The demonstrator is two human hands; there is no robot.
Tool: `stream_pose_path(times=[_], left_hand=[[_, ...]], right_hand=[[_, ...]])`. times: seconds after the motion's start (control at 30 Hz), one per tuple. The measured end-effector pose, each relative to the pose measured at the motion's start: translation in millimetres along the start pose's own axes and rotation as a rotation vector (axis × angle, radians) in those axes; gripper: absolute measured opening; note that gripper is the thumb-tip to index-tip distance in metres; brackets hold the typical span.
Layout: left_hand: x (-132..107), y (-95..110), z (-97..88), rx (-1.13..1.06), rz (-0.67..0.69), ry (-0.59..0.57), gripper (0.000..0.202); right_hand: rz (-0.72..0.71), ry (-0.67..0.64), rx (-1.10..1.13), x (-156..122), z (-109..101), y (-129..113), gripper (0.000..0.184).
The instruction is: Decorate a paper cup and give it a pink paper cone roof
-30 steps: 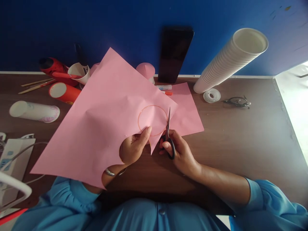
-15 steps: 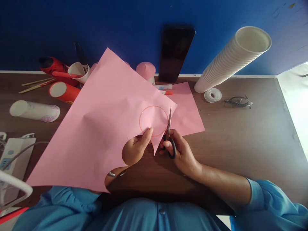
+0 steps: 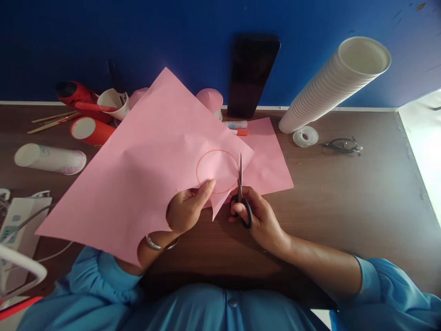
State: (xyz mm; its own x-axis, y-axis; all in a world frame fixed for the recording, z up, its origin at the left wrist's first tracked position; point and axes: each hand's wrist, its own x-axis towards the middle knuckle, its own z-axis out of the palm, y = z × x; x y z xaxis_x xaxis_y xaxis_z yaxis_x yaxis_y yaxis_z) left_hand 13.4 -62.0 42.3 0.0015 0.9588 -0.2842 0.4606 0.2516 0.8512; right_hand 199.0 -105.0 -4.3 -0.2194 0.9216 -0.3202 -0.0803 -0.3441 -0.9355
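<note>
My left hand [image 3: 186, 209] pinches the lower edge of a large pink paper sheet [image 3: 148, 165], held up off the table. An orange circle [image 3: 217, 171] is drawn on the sheet near that hand. My right hand [image 3: 258, 216] grips black-handled scissors [image 3: 241, 193], fingers through the loops. The blades point up along the right side of the circle, at the paper's edge.
A second pink sheet [image 3: 268, 161] lies on the brown table [image 3: 344, 207]. A tilted stack of white cups [image 3: 330, 85], a tape roll [image 3: 305, 136], glasses [image 3: 342, 145], a dark phone [image 3: 253, 73] against the blue wall, markers [image 3: 236, 125], loose cups [image 3: 48, 158] and a red glue gun [image 3: 74, 94] lie around.
The pink sheet turned slightly and its lower left corner lifted. The scissors shifted a little left along the circle's right side.
</note>
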Motion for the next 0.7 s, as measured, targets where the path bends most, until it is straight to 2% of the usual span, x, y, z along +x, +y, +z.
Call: stream_pose_path(times=[0.2,0.33,0.7], left_hand=[[-1.9,3.9,1.5,0.015,-0.067,0.052,0.058],[-2.6,4.6,1.9,0.009,-0.08,0.024,0.056],[-0.8,4.6,-0.3,0.001,-0.022,0.026,0.05]], right_hand=[[0.011,-0.003,0.017,-0.2,1.0,-1.3,0.046],[0.008,-0.005,0.039,-0.2,1.6,-2.2,0.046],[-0.011,-0.001,0.035,-0.9,1.2,-3.4,0.043]])
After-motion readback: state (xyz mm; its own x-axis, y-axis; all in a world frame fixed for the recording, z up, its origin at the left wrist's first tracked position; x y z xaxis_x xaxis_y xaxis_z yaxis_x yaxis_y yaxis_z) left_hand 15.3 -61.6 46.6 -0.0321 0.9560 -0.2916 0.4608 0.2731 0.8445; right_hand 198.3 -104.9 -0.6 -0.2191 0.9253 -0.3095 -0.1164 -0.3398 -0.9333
